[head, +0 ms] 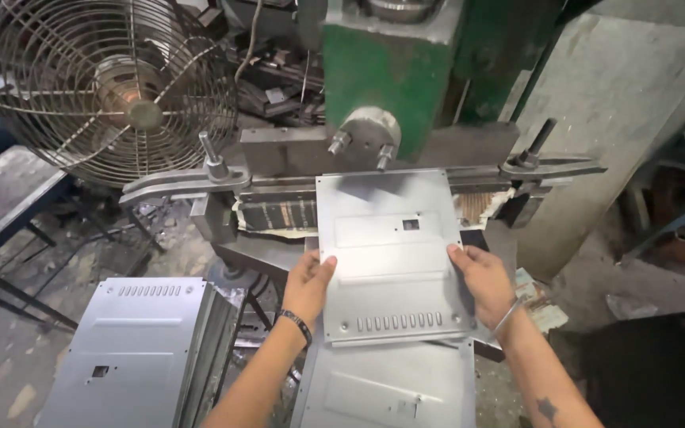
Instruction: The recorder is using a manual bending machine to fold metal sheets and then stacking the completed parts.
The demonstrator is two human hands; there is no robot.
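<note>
I hold a flat grey sheet-metal panel (386,246) with a small square cutout and a row of slots near its close edge. My left hand (308,281) grips its left edge and my right hand (481,277) grips its right edge. The panel's far end lies on the bed of a green press machine (390,75), under its ram (368,131). Directly below the held panel lies another similar panel (382,388), partly covered by it.
A stack of the same grey panels (132,349) stands at the lower left. A round wire-caged fan (109,83) sits at the upper left. Clamp bars with bolts (188,181) flank the press bed. A dark metal table (1,206) is at far left.
</note>
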